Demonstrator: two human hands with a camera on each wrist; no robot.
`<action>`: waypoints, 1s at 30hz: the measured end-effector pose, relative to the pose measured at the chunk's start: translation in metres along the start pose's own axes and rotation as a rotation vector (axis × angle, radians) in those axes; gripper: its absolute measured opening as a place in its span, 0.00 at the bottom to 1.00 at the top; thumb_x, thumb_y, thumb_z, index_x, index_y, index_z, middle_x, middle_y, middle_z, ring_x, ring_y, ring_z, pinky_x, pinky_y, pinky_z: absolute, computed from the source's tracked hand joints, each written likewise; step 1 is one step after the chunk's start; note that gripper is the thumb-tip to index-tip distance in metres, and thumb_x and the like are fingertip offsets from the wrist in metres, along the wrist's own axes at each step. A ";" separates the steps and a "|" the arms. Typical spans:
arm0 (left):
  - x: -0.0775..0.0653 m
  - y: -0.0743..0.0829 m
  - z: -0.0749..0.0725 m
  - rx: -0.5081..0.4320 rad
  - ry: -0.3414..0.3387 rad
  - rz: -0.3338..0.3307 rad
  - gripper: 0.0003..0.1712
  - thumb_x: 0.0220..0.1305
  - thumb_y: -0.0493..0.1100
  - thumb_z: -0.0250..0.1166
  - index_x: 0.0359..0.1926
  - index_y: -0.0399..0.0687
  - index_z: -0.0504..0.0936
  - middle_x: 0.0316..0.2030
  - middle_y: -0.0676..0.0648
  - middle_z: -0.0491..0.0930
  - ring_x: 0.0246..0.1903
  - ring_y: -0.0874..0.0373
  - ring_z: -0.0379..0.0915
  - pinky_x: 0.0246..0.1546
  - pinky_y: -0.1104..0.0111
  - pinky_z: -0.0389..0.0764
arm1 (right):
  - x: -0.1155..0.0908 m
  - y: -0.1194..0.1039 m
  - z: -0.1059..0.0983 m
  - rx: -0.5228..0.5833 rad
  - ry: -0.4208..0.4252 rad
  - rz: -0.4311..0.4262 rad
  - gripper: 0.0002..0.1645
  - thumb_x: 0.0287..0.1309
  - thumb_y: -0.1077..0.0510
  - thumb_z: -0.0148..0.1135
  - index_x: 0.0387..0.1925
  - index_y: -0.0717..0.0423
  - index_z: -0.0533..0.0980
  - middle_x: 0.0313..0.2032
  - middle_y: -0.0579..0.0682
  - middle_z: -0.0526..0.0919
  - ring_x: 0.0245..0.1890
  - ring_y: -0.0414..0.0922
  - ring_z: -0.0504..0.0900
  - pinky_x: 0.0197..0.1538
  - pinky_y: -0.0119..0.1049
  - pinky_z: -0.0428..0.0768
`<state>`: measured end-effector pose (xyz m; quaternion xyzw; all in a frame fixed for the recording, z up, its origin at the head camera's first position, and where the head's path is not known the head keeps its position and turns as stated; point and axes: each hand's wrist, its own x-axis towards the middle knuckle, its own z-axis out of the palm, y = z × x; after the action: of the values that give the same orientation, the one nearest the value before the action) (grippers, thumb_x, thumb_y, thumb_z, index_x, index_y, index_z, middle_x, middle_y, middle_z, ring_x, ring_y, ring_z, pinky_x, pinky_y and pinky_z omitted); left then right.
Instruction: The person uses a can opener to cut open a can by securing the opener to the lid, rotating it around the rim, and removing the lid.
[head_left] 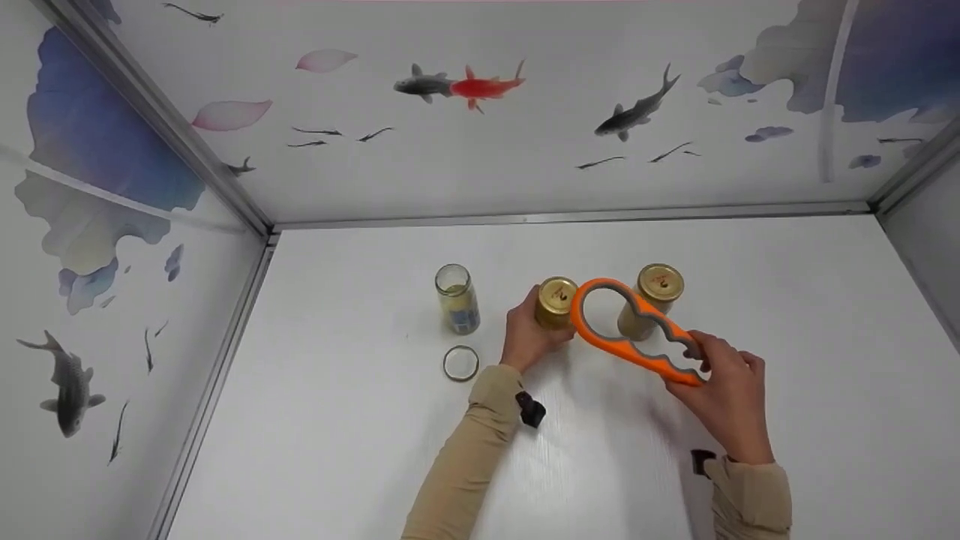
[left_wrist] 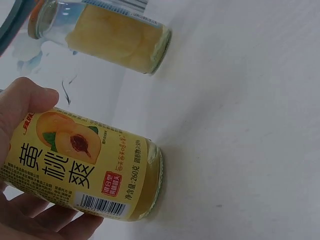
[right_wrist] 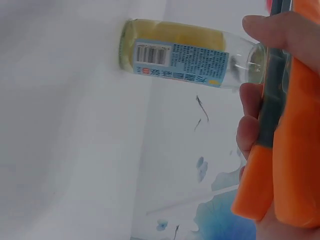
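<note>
My left hand [head_left: 530, 330] grips a glass jar of yellow peaches [left_wrist: 85, 165], wrapped in a yellow label and topped by a gold lid [head_left: 557, 295]. In my right hand [head_left: 724, 390] is an orange jar opener [head_left: 619, 347] with a grey scalloped inner edge, held by its handle ends. Its round loop is beside the gold lid in the head view; whether they touch I cannot tell. Behind the opener stands a second gold-lidded jar [head_left: 658, 289], partly covered by it. The right wrist view shows a blue-labelled jar [right_wrist: 175, 55], its top hidden by the opener and fingers.
An open glass jar [head_left: 457, 304] with pale contents stands left of my left hand. A loose lid [head_left: 460, 364] lies on the white table [head_left: 337, 420] just in front of it. Printed wall panels [head_left: 525, 165] border the table at the back and sides.
</note>
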<state>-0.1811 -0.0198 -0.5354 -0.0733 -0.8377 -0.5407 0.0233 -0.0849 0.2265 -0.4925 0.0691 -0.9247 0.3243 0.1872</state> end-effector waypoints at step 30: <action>-0.051 0.032 0.003 -0.254 -0.008 0.109 0.29 0.44 0.29 0.74 0.50 0.42 0.76 0.43 0.52 0.81 0.45 0.63 0.75 0.47 0.69 0.76 | 0.039 -0.052 0.014 -0.039 -0.074 -0.246 0.35 0.27 0.68 0.79 0.46 0.64 0.77 0.35 0.55 0.83 0.35 0.52 0.79 0.53 0.55 0.62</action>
<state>-0.1259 -0.0096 -0.5140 -0.1231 -0.7574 -0.6400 0.0398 -0.1119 0.1769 -0.4573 0.1901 -0.9216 0.2781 0.1927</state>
